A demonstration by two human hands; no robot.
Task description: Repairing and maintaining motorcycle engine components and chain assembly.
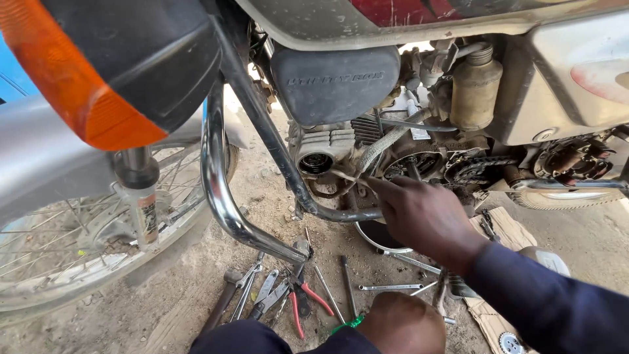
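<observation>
Chrome guard: the bent crash bar [219, 190] runs from 12 down to 6 o'clock, left of the engine [367, 147], and narrows the way in.
Wheel: the spoked front wheel [72, 249] stands at 8 o'clock, well apart from the work.
Right hand: the right hand [422, 213] reaches from 4 o'clock to the engine's lower side, fingers nearly closed with the forefinger stretched out; whether it grips something I cannot tell.
Left hand: the left hand [400, 324] rests low at 6 o'clock, closed like a fist; what it holds is hidden.
Advice: I judge small, slow finger moves are best, because hoses crowd the place.
Tools: red-handled pliers [304, 298] and spanners [390, 287] lie on the sandy ground [164, 308] at 6 o'clock.
</observation>
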